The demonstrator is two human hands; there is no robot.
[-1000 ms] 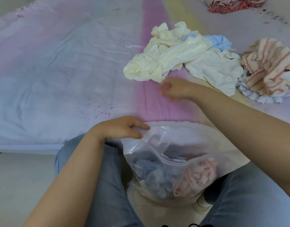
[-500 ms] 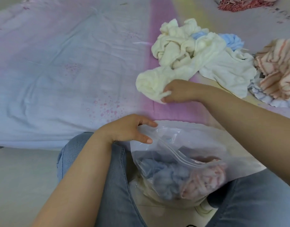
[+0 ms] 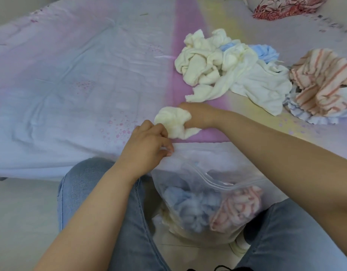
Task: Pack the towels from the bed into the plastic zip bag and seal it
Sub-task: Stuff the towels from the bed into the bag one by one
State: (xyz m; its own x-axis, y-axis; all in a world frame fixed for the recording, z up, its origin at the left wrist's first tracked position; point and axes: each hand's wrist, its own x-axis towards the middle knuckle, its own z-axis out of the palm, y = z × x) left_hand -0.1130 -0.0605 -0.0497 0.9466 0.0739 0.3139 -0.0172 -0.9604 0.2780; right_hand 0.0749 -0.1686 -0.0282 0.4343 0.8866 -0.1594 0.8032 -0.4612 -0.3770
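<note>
A clear plastic zip bag (image 3: 211, 184) hangs open between my knees at the bed's edge, with a blue towel (image 3: 188, 208) and a pink-striped towel (image 3: 237, 208) inside. My left hand (image 3: 147, 145) pinches the bag's left rim. My right hand (image 3: 198, 116) grips a bunched cream towel (image 3: 172, 122) just above the bag's mouth, close to my left hand. More cream towels (image 3: 204, 63), a white one (image 3: 262, 83), a light blue one (image 3: 264, 52) and a striped one (image 3: 321, 83) lie on the bed to the upper right.
The bed sheet (image 3: 71, 85) is pale blue and pink and spreads wide to the left. A red patterned cloth (image 3: 282, 6) lies at the far top right. My jeans-clad legs (image 3: 114, 222) flank the bag, with pale floor beneath.
My right hand has pulled one cream towel off the pile and brought it down toward the bag. My left hand has lifted the bag's rim higher, up to the bed's edge.
</note>
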